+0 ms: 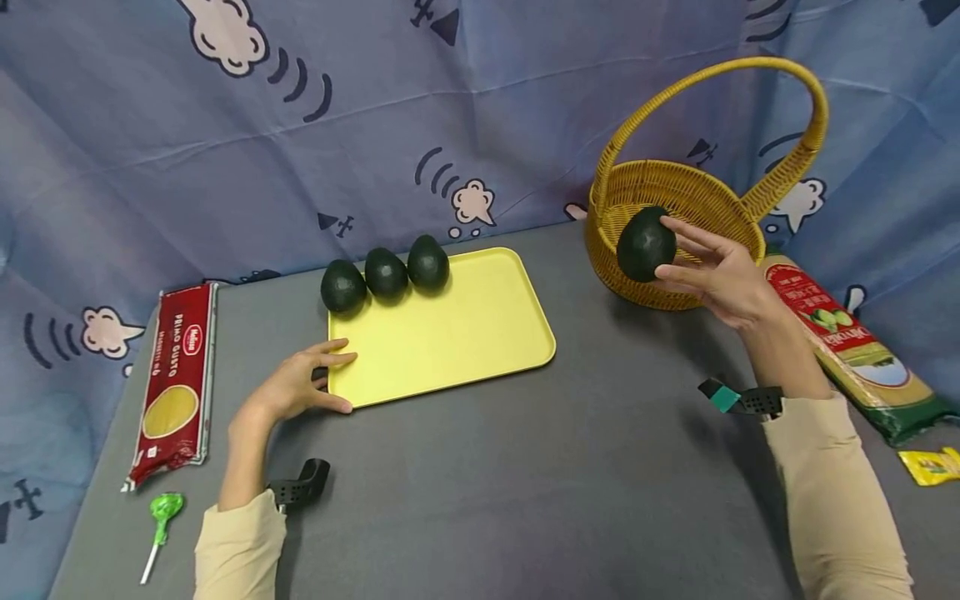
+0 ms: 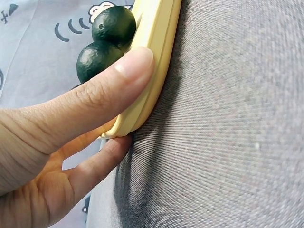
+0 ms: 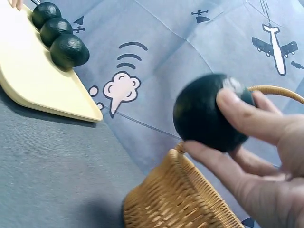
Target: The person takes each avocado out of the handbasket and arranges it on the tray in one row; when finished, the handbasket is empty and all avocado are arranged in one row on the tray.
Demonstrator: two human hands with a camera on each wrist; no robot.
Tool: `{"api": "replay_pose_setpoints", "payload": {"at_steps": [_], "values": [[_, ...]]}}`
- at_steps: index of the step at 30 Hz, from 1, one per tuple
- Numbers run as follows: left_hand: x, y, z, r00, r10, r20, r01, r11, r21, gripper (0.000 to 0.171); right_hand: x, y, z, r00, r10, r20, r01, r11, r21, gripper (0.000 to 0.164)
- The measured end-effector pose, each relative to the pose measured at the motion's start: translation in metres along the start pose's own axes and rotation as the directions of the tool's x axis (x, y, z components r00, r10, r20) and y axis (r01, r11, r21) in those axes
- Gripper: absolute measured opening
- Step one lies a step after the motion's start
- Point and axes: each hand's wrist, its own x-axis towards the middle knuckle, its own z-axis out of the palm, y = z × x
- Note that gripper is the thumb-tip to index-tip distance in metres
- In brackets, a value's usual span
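Observation:
In the head view my right hand [image 1: 708, 271] grips a dark green avocado [image 1: 647, 244] between thumb and fingers, in front of the opening of a yellow wicker basket [image 1: 675, 179]. The right wrist view has this avocado [image 3: 209, 114] above the basket's rim [image 3: 178, 164]. My left hand [image 1: 300, 383] holds the near left corner of a yellow tray [image 1: 450, 333], its thumb [image 2: 128, 76] against the tray's edge in the left wrist view. Three more avocados sit in a row along the tray's far left side: a left one [image 1: 343, 287], a middle one [image 1: 386, 274] and a right one [image 1: 428, 263].
A red spaghetti packet [image 1: 176, 375] lies at the left, with a green lollipop [image 1: 165, 512] nearer. Right of the basket lies a red and green bag [image 1: 855, 342], and a yellow wrapped candy [image 1: 930, 467] is at the right edge. Patterned blue cloth [image 1: 375, 125] hangs behind.

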Motion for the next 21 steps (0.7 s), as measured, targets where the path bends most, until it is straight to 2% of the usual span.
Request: {"api": "replay_pose_setpoints", "payload": {"at_steps": [3,10,16,21], "values": [[0.001,-0.001,0.001,1.000,0.000,0.002,0.000,1.000,0.006,0.075,-0.002,0.009,0.004,0.996,-0.035,0.087,0.036,0.999,-0.016,0.063],[0.001,0.000,0.000,1.000,-0.014,0.011,0.014,1.000,-0.007,0.075,0.006,0.024,0.019,0.978,-0.061,0.201,0.076,0.995,-0.070,0.065],[0.000,0.000,-0.002,1.000,-0.009,0.013,0.009,1.000,0.002,0.076,0.021,0.041,0.035,0.973,-0.010,0.229,0.038,0.992,-0.117,0.065],[-0.001,-0.002,-0.003,1.000,-0.010,0.007,0.010,0.999,0.030,0.076,0.039,0.059,0.046,0.959,0.057,0.277,-0.008,0.985,-0.174,0.066]]}}
